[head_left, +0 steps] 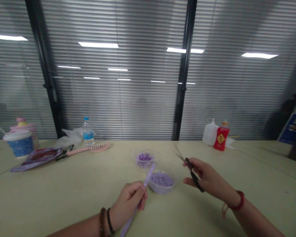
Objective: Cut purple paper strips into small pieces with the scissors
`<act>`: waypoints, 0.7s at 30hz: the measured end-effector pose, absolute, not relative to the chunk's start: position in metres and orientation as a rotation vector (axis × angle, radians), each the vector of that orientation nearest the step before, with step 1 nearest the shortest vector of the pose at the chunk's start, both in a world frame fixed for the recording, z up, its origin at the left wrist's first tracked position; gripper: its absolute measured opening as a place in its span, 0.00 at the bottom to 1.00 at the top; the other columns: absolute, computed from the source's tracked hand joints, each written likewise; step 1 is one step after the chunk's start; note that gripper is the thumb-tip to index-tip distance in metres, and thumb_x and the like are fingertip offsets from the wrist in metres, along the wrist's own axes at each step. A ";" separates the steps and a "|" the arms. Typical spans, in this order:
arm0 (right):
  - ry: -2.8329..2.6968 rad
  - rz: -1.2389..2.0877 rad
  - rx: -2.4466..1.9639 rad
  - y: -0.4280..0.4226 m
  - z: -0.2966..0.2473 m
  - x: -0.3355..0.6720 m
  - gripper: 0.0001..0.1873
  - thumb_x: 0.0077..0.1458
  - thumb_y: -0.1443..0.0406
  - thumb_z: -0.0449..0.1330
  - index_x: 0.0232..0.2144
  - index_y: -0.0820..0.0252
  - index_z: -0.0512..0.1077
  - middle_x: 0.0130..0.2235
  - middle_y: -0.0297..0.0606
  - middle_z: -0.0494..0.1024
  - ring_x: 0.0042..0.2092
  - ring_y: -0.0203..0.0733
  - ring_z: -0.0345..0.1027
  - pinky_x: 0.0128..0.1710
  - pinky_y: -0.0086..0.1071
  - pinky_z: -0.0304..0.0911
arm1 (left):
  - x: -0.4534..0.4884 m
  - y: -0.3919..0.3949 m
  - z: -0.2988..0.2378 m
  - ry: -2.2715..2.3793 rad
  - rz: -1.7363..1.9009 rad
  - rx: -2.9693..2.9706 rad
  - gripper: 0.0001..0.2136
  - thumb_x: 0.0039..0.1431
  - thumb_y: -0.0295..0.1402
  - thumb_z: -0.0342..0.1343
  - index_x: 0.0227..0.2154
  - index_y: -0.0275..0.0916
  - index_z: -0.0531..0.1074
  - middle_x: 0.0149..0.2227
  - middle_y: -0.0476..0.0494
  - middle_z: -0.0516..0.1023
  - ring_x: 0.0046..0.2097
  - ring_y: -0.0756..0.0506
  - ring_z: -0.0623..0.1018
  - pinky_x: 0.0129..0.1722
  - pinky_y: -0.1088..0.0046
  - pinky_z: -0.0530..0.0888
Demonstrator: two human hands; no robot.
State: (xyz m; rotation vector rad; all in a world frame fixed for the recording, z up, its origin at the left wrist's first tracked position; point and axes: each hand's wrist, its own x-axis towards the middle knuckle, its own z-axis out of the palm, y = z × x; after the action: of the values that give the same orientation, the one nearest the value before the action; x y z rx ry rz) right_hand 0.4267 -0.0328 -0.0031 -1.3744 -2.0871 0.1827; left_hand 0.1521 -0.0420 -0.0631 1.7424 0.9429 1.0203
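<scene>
Hands both grasping above the tabletop (pixel 64 197), open room around them: left hand (pixel 128 205) clenches a purple strip (pixel 149 174), right hand (pixel 207 174) grips small black-handled scissors (pixel 193 176). Two clear tubs of purple shreds (pixel 161 183) sit between, nearer one just beside the strip.

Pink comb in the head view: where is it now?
The pink comb lies left of centre near the far edge of the table, in front of the water bottle, its handle end by black-handled scissors.

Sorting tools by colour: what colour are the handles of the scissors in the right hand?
The scissors have black handles, best seen in the head view.
</scene>
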 end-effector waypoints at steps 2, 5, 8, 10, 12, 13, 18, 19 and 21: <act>-2.177 0.055 -1.374 -0.046 -0.002 0.416 0.16 0.42 0.58 0.61 0.34 0.60 0.68 0.31 0.36 0.70 0.31 0.38 0.63 0.30 0.29 0.57 | 0.152 -0.042 -0.062 0.957 1.035 1.776 0.23 0.55 0.51 0.42 0.19 0.35 0.64 0.14 0.51 0.62 0.17 0.54 0.62 0.19 0.80 0.60; -2.228 -0.049 -1.428 -0.055 -0.005 0.405 0.15 0.43 0.59 0.59 0.35 0.58 0.69 0.33 0.36 0.71 0.32 0.38 0.64 0.32 0.29 0.56 | 0.153 -0.042 -0.062 0.974 1.038 1.825 0.23 0.56 0.50 0.41 0.20 0.34 0.64 0.15 0.50 0.63 0.18 0.53 0.63 0.19 0.80 0.60; -2.248 -0.039 -1.504 -0.056 -0.008 0.399 0.13 0.44 0.58 0.59 0.33 0.58 0.69 0.31 0.35 0.71 0.30 0.38 0.64 0.30 0.29 0.55 | 0.154 -0.041 -0.063 0.995 1.032 1.883 0.23 0.57 0.49 0.40 0.20 0.34 0.65 0.15 0.49 0.63 0.18 0.53 0.62 0.19 0.80 0.60; -2.244 -0.016 -1.542 -0.056 -0.008 0.398 0.13 0.43 0.57 0.59 0.32 0.57 0.69 0.30 0.34 0.71 0.30 0.38 0.64 0.29 0.29 0.54 | 0.154 -0.041 -0.065 1.007 1.025 1.923 0.22 0.58 0.48 0.40 0.20 0.34 0.65 0.16 0.49 0.64 0.18 0.53 0.63 0.19 0.80 0.60; -2.236 0.000 -1.552 -0.055 -0.008 0.397 0.13 0.43 0.57 0.60 0.33 0.56 0.69 0.30 0.33 0.71 0.30 0.38 0.64 0.29 0.29 0.53 | 0.154 -0.041 -0.067 1.012 1.008 1.954 0.22 0.59 0.46 0.40 0.21 0.34 0.66 0.16 0.49 0.64 0.19 0.53 0.63 0.19 0.80 0.60; -2.234 0.008 -1.552 -0.055 -0.008 0.397 0.13 0.44 0.57 0.60 0.32 0.56 0.69 0.30 0.33 0.71 0.30 0.38 0.64 0.29 0.29 0.53 | 0.154 -0.041 -0.068 1.014 0.999 1.966 0.22 0.59 0.46 0.40 0.21 0.34 0.66 0.16 0.49 0.64 0.19 0.53 0.63 0.19 0.80 0.60; -2.228 0.039 -1.545 -0.054 -0.007 0.398 0.14 0.44 0.55 0.60 0.31 0.57 0.69 0.29 0.32 0.71 0.30 0.38 0.64 0.29 0.28 0.52 | 0.155 -0.042 -0.067 1.045 0.980 2.022 0.20 0.60 0.42 0.40 0.21 0.34 0.66 0.16 0.49 0.64 0.19 0.53 0.63 0.20 0.81 0.60; -2.225 0.036 -1.546 -0.053 -0.007 0.398 0.13 0.45 0.55 0.60 0.30 0.57 0.69 0.29 0.32 0.71 0.30 0.38 0.64 0.29 0.28 0.52 | 0.155 -0.043 -0.066 1.055 0.979 2.040 0.20 0.60 0.41 0.41 0.20 0.34 0.67 0.16 0.50 0.64 0.19 0.53 0.63 0.20 0.80 0.60; -2.224 0.028 -1.548 -0.053 -0.007 0.400 0.13 0.45 0.55 0.60 0.29 0.57 0.69 0.28 0.32 0.71 0.30 0.37 0.64 0.29 0.28 0.52 | 0.155 -0.043 -0.064 1.076 0.974 2.070 0.19 0.60 0.40 0.41 0.20 0.34 0.67 0.16 0.50 0.63 0.19 0.53 0.64 0.21 0.80 0.60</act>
State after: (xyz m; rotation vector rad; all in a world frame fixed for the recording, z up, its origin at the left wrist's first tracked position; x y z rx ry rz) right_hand 0.3996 -0.0527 -0.0067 -1.5476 -2.2236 0.0282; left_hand 0.1555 -0.0431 -0.0643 2.0698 1.0756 0.9737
